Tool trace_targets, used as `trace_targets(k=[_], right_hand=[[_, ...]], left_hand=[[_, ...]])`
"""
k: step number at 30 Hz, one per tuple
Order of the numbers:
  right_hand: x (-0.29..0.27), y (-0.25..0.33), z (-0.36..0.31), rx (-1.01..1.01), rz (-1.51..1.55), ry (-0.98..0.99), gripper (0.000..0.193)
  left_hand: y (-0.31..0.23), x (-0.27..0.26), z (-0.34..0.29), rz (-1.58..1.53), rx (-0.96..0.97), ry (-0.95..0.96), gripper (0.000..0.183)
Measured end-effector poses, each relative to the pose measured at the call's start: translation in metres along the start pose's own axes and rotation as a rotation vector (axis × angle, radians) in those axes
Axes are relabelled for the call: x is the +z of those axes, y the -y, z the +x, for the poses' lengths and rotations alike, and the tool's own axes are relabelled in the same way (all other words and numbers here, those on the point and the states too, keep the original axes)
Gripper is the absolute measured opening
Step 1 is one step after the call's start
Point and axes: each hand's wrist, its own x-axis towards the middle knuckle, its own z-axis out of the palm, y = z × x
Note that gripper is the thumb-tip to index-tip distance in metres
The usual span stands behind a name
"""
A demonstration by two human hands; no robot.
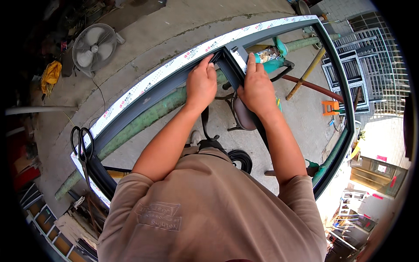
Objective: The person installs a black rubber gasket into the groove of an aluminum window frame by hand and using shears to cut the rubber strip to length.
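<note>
Obs.: I have the large rectangular dark-grey metal frame (152, 94) lying across mottled green pipes (150, 114), with both hands near its far edge, where a dark-grey metal crossbar (230, 71) meets the rail. Left hand (202, 88): thumb and fingers close together at the junction; I cannot tell whether they pinch anything. Right hand (258, 90): clamped over the crossbar, index finger extended along it. Large black-handled scissors (83, 158) rest at the frame's near-left corner.

Progress (my estimate): outer rails and crossbar look joined; the junction appears unfinished. White printed film (174, 64) covers the far rail's face; I see no panes. A loose black strip-like length (206, 122) hangs below the left wrist, apparently unfitted.
</note>
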Motion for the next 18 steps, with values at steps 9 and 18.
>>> trace_targets(k=[9, 18], right_hand=[[0.002, 0.015, -0.022, -0.277, 0.162, -0.505, 0.076], [0.070, 0.060, -0.068, 0.008, 0.926, -0.031, 0.045]], left_hand=[[0.009, 0.002, 0.005, 0.053, 0.071, -0.087, 0.041], [-0.004, -0.006, 0.003, -0.165, -0.199, 0.057, 0.044]])
